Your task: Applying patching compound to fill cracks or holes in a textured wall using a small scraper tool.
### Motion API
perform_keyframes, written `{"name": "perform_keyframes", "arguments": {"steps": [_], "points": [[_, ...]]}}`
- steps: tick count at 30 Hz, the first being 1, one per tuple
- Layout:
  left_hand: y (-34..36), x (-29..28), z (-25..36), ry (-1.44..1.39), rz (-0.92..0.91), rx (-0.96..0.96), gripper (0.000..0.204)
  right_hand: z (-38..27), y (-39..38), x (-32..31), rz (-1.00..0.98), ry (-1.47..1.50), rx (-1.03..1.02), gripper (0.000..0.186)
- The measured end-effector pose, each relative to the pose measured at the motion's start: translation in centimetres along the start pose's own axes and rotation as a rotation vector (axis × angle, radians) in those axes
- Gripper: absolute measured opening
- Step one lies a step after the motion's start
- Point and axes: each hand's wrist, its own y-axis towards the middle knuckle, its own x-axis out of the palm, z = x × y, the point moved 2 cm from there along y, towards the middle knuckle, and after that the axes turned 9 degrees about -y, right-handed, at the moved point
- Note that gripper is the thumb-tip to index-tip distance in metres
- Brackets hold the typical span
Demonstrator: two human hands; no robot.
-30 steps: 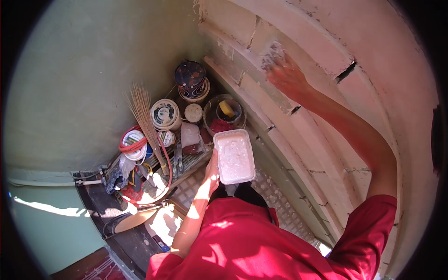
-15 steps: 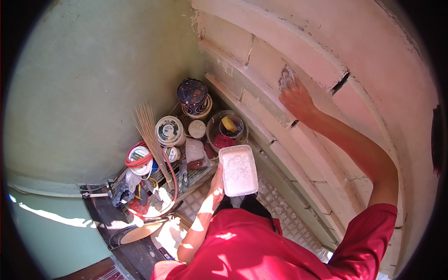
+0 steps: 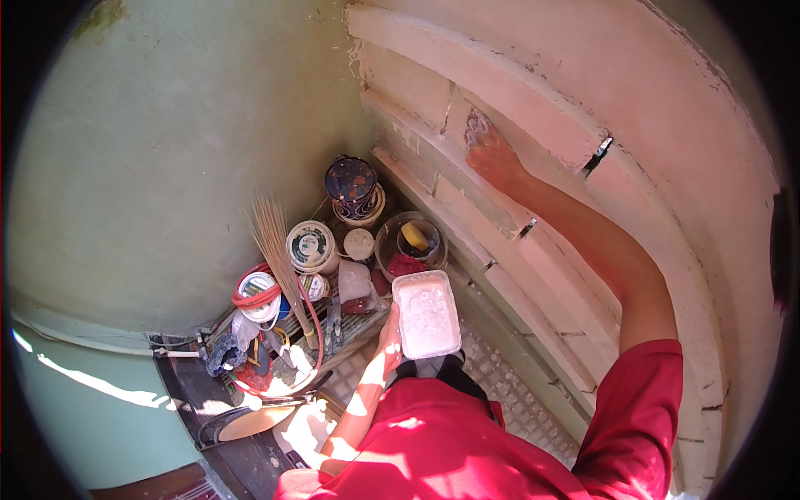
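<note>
In the head view my left hand (image 3: 390,332) grips the left side of a clear plastic tub (image 3: 427,314) of pale pink-white paste, held low in front of my red shirt. My right hand (image 3: 492,152) is raised against the pink block wall (image 3: 568,187) at a seam in its upper part, fingers bent and smeared with whitish material. What those fingers hold, if anything, I cannot make out.
Below the green wall (image 3: 158,167) stand lidded buckets (image 3: 310,246), a basin (image 3: 385,246) with a yellow sponge (image 3: 413,236), a twig broom (image 3: 279,254), coiled red hose (image 3: 254,298) and tools on a slatted ledge. A tiled floor (image 3: 508,383) lies below.
My right hand moved down and rightward along the wall, then back left. The tub and left hand appear lower in the picture, along with the shifting background as the view moved.
</note>
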Motion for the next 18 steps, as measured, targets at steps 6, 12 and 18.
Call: {"name": "perform_keyframes", "arguments": {"steps": [6,12,18], "points": [[2.3,-1.9,-1.4,-0.047,-0.043,-0.012,0.077,-1.1,-5.0,-4.2,-0.044,0.04,0.061,0.012],[1.8,-1.5,-1.2,-0.062,-0.125,0.012,0.075,-0.2,-0.4,-4.7,0.214,0.006,0.054,0.012],[1.1,-1.7,-2.0,-0.08,-0.161,-0.003,0.073,1.4,0.8,-1.8,0.149,-0.112,0.081,0.011]]}}
